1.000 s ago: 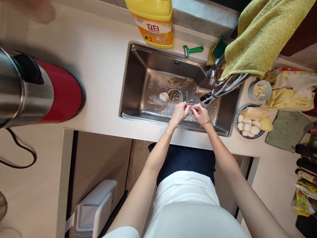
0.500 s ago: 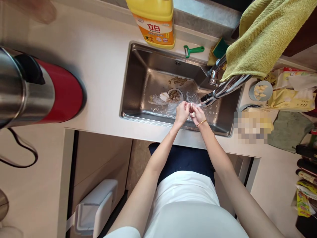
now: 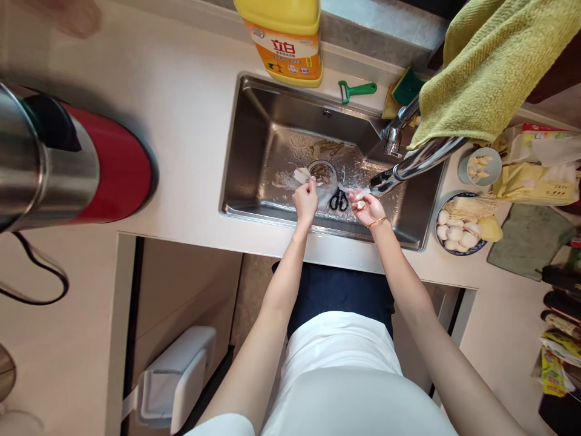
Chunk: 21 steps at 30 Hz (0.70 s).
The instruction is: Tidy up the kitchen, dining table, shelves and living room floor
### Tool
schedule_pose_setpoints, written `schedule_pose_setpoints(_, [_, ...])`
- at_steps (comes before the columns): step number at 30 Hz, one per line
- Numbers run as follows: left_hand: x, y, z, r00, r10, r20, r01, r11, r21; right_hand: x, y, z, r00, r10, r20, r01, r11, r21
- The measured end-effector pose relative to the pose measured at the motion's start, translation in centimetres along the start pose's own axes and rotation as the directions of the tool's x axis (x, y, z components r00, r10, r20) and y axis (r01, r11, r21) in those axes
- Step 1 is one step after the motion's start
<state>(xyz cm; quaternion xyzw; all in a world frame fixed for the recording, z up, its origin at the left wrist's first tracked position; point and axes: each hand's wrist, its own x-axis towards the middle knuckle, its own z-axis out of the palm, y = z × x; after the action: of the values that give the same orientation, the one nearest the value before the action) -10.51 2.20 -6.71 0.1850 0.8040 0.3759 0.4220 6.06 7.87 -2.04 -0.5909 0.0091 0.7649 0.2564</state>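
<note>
one left hand (image 3: 306,201) and one right hand (image 3: 368,209) are over the sink (image 3: 245,157). the left hand has its thumb and fingers pressed together, near a white scrap (image 3: 300,175) and the round drain (image 3: 323,172); i can't tell if it pinches anything. the right hand is palm up, and its fingers curl round a small pale piece (image 3: 361,204), by the end of the shiny tap (image 3: 385,180). black scissor handles (image 3: 338,200) lie between the hands. on the counter (image 3: 181,91), a cup (image 3: 463,172) holds pale cloves (image 3: 478,168), and a bowl (image 3: 477,245) holds white mushrooms (image 3: 454,233).
</note>
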Motion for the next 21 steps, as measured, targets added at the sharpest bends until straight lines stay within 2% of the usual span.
schedule_pose_setpoints(2, [0.8,-0.1,0.2,0.978,-0.180,0.107,0.201,0.952,-0.231,0.2,0.0,0.3,0.999,-0.009,0.034,0.010,1.000,-0.019])
schedule_pose_setpoints(4, [0.9,0.0,0.8,0.891,-0.288,0.351,0.433,0.772,-0.466,0.5,0.1,0.8,0.995,-0.040,0.089,0.044,0.998,-0.043])
schedule_pose_setpoints(6, [0.4,0.4,1.6,0.789,-0.247,0.563,0.591,0.558,-0.583,0.7,0.1,1.4,0.988,-0.083,0.130,0.094,0.992,-0.078])
schedule_pose_setpoints(7, [0.0,0.7,2.0,0.763,-0.199,0.615,0.621,0.485,-0.615,0.7,0.1,1.6,0.985,-0.115,0.127,0.129,0.985,-0.113])
schedule_pose_setpoints(9, [-0.9,1.1,3.0,0.767,-0.123,0.630,0.614,0.423,-0.666,0.5,0.0,1.7,0.978,-0.189,0.082,0.203,0.952,-0.230])
schedule_pose_setpoints(11, [-1.8,1.5,4.2,0.802,-0.071,0.592,0.558,0.440,-0.703,0.2,-0.1,1.5,0.972,-0.235,0.022,0.227,0.902,-0.368])
schedule_pose_setpoints(13, [-2.7,1.8,5.5,0.840,-0.030,0.542,0.487,0.484,-0.727,-0.2,-0.1,0.9,0.971,-0.237,-0.029,0.197,0.865,-0.461])
schedule_pose_setpoints(17, [-4.4,2.6,8.3,0.902,-0.030,0.430,0.367,0.576,-0.730,-0.4,0.5,-0.4,0.967,-0.245,-0.065,0.179,0.842,-0.509])
schedule_pose_setpoints(21, [-5.3,3.0,9.6,0.907,-0.055,0.417,0.344,0.668,-0.660,0.0,0.7,-1.4,0.937,-0.350,-0.018,0.295,0.814,-0.500])
